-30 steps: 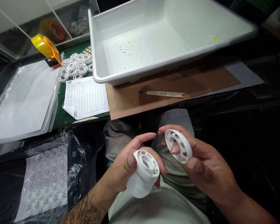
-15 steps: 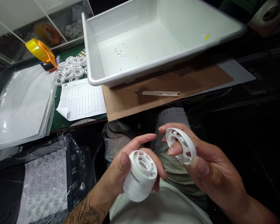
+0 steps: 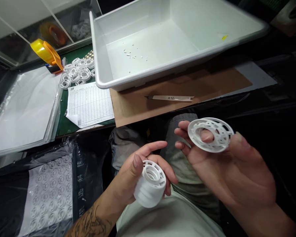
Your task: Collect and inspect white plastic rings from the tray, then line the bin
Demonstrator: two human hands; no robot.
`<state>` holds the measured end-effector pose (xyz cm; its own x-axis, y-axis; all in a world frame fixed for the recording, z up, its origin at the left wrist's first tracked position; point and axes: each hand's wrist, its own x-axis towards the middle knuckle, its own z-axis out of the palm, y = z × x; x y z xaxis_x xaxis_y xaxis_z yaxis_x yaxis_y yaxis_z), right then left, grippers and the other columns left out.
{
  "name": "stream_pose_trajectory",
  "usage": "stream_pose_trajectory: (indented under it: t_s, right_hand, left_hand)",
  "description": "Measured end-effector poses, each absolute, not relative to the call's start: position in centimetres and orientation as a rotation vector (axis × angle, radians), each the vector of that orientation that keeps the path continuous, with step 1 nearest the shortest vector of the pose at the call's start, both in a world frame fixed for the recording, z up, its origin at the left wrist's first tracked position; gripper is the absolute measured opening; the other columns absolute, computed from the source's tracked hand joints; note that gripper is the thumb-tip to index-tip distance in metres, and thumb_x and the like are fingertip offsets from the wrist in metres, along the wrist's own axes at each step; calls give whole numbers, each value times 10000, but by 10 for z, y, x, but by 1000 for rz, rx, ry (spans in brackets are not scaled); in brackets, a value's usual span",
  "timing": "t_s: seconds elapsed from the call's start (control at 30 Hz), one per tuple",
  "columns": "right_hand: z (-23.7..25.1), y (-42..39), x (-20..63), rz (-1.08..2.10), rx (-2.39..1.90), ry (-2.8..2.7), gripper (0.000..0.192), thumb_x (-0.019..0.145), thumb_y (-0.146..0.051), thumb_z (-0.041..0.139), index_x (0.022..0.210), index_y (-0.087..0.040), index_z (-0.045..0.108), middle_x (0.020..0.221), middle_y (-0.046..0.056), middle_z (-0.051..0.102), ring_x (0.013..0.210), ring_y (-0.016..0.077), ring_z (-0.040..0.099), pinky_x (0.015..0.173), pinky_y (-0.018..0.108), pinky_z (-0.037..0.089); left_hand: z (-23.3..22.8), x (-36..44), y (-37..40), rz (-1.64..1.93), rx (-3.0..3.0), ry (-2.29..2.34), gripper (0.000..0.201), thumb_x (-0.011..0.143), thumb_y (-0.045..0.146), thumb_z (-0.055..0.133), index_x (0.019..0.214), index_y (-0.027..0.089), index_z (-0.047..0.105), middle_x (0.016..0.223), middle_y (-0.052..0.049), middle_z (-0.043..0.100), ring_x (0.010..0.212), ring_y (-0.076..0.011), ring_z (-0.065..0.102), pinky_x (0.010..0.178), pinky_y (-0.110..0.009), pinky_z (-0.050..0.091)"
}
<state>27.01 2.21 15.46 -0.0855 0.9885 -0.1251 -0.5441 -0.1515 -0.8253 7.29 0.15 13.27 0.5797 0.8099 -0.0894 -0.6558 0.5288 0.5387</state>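
The left hand point(image 3: 135, 177) grips a short stack of white plastic rings point(image 3: 150, 186) low in the near middle of the view, over the lap, its fingers point(image 3: 138, 163) wrapped around the stack's side and closed on it. The right hand point(image 3: 222, 164) holds a single white ring point(image 3: 210, 134) a little higher and to the right, well apart from the stack — one fingertip pokes through the centre hole while thumb and fingers pinch the rim, so this hand is also clamped on its part.

The rings look light, stiff and smooth, with thin spokes between hub and rim; they would likely slip if squeezed on the faces and might crack at the spokes, so the outer rim or the centre hole seems the safest hold.

On the far counter point(image 3: 182, 89) sit a large white tray point(image 3: 98, 49), a slim blade tool point(image 3: 171, 98), a printed sheet point(image 3: 90, 103), loose rings point(image 3: 76, 72) and a yellow tape dispenser point(image 3: 45, 52).
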Motion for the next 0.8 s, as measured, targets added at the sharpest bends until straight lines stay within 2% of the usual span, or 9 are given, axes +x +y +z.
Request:
stream_pose_trajectory:
  t_s: [0.07,0.17,0.3,0.43,0.53,0.63,0.73,0.8]
  right_hand:
    - [155,22,271,1605,-819,-716,226,967,-506,675,929,-326,806,1226,-26,694,1129,151,679,881,230,609]
    - [154,19,273,1646,-788,-816,202,992,-475,657,992,-333,800,1273,-11,656,1050,132,660,847,207,599]
    - [157,15,276,1593,-809,-1009,195,978,-488,674,978,-322,776,1155,9,651,992,107,635,903,147,562]
    - [163,13,279,1435,-923,-1248,221,963,-546,700,997,-340,770,1217,-20,643,1023,86,659,961,120,539]
    - [168,13,277,1326,-944,-1424,229,946,-533,729,965,-307,764,1200,-12,645,1022,99,686,948,145,558]
    - [170,15,274,1210,-933,-1573,184,932,-482,753,965,-300,753,1212,-9,647,1107,135,688,939,192,576]
    - [170,18,271,1067,-931,-1738,217,938,-501,738,1043,-312,756,1263,-9,653,1159,162,654,984,251,563]
    - [169,19,270,1091,-867,-1800,263,946,-483,738,1148,-315,728,1334,-16,629,1226,177,617,1052,296,530]
  left_hand:
    - [136,73,3,896,452,334,731,1022,652,521,1499,100,568,1023,-159,723,791,-150,727,707,-217,582]
    - [140,74,3,884,421,326,756,993,672,557,1483,98,589,1005,-158,724,778,-158,729,702,-223,585]
    - [143,75,2,912,415,285,761,1000,681,534,1505,113,577,1024,-151,709,791,-162,730,709,-229,586]
    - [146,77,1,902,411,328,712,976,679,565,1469,166,610,1032,-131,690,779,-152,715,696,-230,578]
    - [149,77,1,876,409,377,749,952,703,591,1456,149,580,1021,-133,673,751,-160,694,669,-247,565]
    - [151,76,1,868,390,391,762,941,709,608,1445,138,586,1016,-121,659,744,-153,686,672,-241,563]
    - [151,76,1,864,396,412,751,939,726,597,1436,164,600,1010,-84,613,728,-149,680,653,-245,563]
    - [152,77,1,844,457,518,817,912,774,590,1441,152,563,994,-77,588,713,-148,654,639,-246,539]
